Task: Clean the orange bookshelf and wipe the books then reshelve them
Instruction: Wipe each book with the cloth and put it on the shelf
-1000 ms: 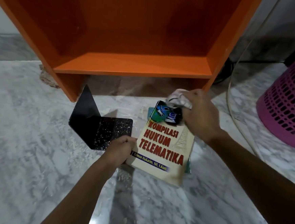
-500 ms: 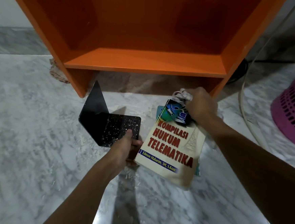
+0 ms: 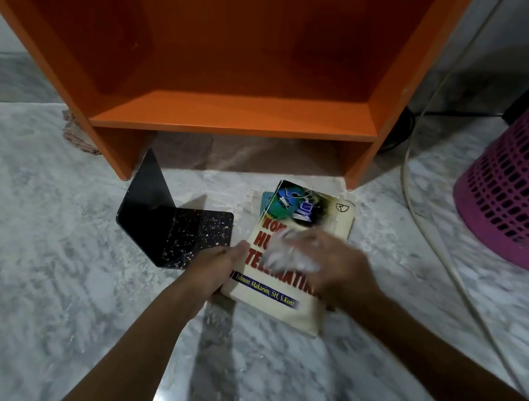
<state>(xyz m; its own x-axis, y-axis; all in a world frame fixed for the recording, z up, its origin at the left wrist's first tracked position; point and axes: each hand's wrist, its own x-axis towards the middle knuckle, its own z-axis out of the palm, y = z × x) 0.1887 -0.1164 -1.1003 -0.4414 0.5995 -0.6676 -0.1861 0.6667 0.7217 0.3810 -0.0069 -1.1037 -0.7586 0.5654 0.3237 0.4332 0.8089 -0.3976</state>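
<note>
The right hand (image 3: 334,262), closed on a white cloth (image 3: 290,256), lay across the book (image 3: 284,293); the left hand (image 3: 217,266) gripped the book's left edge.

Grey-white marble floor (image 3: 45,278), dusty near the wall; a pink slotted basket (image 3: 517,188) at its right edge, pale cable (image 3: 416,187) beside it.

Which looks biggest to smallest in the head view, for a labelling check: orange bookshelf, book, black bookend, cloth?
1. orange bookshelf
2. book; black bookend looks similar, so unranked
3. cloth, blurred, bunched in the right hand
</note>
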